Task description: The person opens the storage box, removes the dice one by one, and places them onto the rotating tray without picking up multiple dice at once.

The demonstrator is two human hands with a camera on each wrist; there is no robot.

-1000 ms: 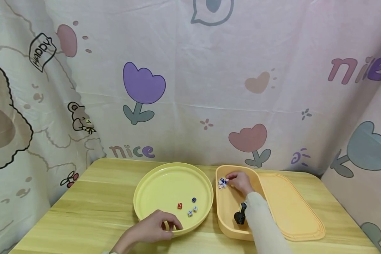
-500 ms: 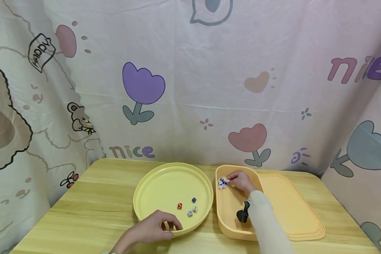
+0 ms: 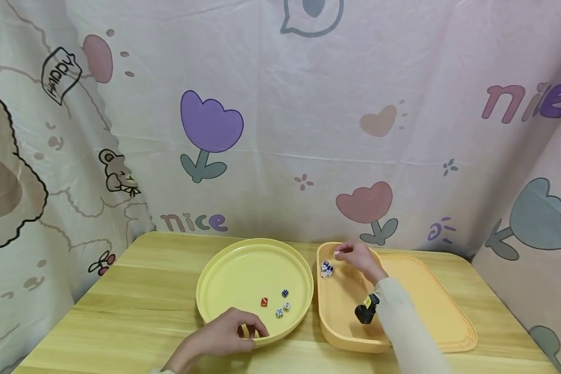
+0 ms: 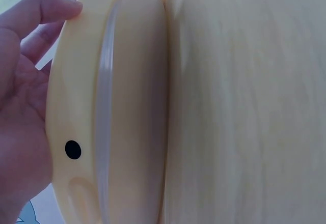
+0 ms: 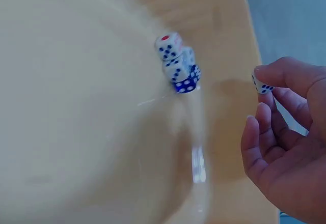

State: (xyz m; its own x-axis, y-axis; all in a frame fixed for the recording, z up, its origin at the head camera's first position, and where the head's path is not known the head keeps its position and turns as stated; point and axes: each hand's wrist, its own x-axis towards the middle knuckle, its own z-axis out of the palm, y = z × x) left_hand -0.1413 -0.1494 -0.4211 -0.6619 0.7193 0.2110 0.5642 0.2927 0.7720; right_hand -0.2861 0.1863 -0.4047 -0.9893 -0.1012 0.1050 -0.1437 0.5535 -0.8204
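Between thumb and fingers my right hand (image 3: 361,259) pinches a white die (image 5: 262,85) with dark pips, held up near the far wall of the orange box (image 3: 350,344). Below it in the box, white and blue dice (image 5: 175,66) lie in a small heap against the left wall. My left hand (image 3: 231,332) grips the near rim of the round yellow tray (image 3: 243,249), thumb outside and fingers over the edge. On the tray's floor sit a red die (image 3: 264,302), a blue die (image 3: 285,293) and two white dice (image 3: 279,312).
A flat orange lid (image 3: 430,306) lies right of the box, partly behind the right sleeve. A black device (image 3: 366,310) is on the right wrist, over the box. Behind the wooden table (image 3: 121,291) hangs a printed curtain (image 3: 280,130).
My right hand has lifted away from the dice heap, up and toward the box's far wall, with a white die pinched in it. The left hand stays on the tray rim.
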